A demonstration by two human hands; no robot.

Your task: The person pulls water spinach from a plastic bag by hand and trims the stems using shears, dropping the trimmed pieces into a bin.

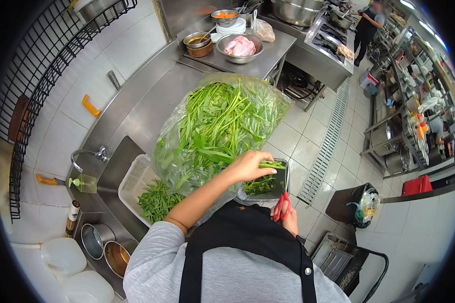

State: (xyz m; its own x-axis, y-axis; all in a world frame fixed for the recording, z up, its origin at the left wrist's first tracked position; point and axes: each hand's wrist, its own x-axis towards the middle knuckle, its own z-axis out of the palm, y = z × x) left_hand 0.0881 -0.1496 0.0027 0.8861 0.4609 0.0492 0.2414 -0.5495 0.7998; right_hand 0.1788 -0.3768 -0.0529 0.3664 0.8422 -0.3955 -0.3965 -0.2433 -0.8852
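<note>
My left hand [250,166] is closed round a small bunch of leafy green stems [272,164], which look like water spinach. Red-handled scissors [281,204] are in my right hand [289,220], their blades pointing up near the stem ends. Below both hands, a container [283,188] holds more cut stems [260,186]. Just beyond my left hand lies a large clear plastic bag [168,146], open and heaped with long greens [222,113]. To the left, leafy pieces [159,199] fill part of a white plastic tub [129,178] in the sink.
A steel bowl with a raw chicken [240,46] stands at the back beside a pot [197,43]. Left are a faucet [88,154] and metal pots [97,238]. A lined trash bin [351,204] and a floor drain [326,146] are right. Another person [367,30] stands far off.
</note>
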